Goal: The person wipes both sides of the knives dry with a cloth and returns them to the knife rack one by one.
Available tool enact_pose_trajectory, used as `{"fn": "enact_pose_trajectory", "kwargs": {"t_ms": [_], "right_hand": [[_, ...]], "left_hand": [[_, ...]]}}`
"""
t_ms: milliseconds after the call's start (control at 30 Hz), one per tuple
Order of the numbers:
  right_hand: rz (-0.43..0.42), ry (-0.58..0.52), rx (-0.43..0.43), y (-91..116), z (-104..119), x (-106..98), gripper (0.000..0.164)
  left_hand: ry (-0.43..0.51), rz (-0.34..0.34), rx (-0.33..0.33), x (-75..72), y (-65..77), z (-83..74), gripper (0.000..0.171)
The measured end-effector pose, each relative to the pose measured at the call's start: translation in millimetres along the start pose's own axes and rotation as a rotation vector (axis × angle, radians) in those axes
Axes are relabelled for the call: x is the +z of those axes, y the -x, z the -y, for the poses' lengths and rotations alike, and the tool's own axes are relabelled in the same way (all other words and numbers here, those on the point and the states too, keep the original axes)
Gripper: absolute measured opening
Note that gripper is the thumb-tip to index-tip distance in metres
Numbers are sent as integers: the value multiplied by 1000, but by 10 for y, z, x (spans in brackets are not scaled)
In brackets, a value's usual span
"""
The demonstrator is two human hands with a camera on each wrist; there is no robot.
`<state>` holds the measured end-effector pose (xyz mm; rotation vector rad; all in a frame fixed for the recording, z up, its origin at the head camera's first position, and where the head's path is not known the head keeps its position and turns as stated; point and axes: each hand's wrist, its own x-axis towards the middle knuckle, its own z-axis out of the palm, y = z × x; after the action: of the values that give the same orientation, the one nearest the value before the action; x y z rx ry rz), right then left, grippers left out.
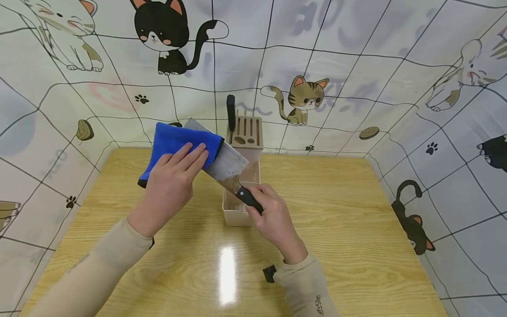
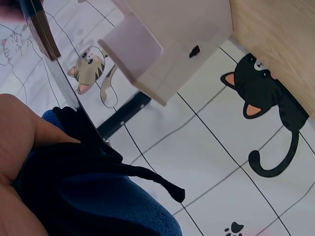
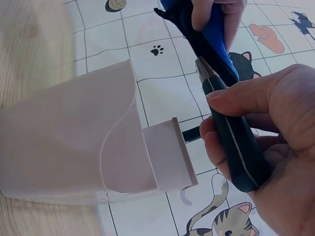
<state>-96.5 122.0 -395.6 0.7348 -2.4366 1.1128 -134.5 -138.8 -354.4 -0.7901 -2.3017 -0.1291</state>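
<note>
A cleaver [image 1: 227, 162] with a wide grey blade and a brown patch near its handle is held tilted above the table. My right hand [image 1: 274, 215] grips its black handle [image 3: 236, 142], thumb along the side. A blue cloth [image 1: 164, 141] with black edging is folded over the far part of the blade. With its fingers lying on top and its thumb underneath, my left hand [image 1: 172, 180] pinches the cloth around the blade. In the left wrist view the cloth's dark edging [image 2: 118, 169] hangs beside the blade, whose covered part is hidden.
Below the cleaver stands a pale knife holder [image 1: 237, 218] with a slotted beige top [image 1: 255, 141]. One black-handled tool [image 1: 231, 112] stands upright in it. The wooden table [image 1: 328, 202] meets cat-patterned walls at the back and sides. A small black piece [image 1: 269, 274] shows by the right sleeve.
</note>
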Motion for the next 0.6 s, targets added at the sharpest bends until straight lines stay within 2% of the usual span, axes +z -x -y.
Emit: {"fn": "enact_pose_trajectory", "kwargs": {"t_ms": [333, 600], "right_hand": [[-14, 20, 2, -3, 1, 12, 38], [-12, -13, 15, -8, 3, 9, 40]], "left_hand": [[21, 12, 38, 25, 16, -187, 57], [22, 0, 60, 15, 32, -269, 56]]}}
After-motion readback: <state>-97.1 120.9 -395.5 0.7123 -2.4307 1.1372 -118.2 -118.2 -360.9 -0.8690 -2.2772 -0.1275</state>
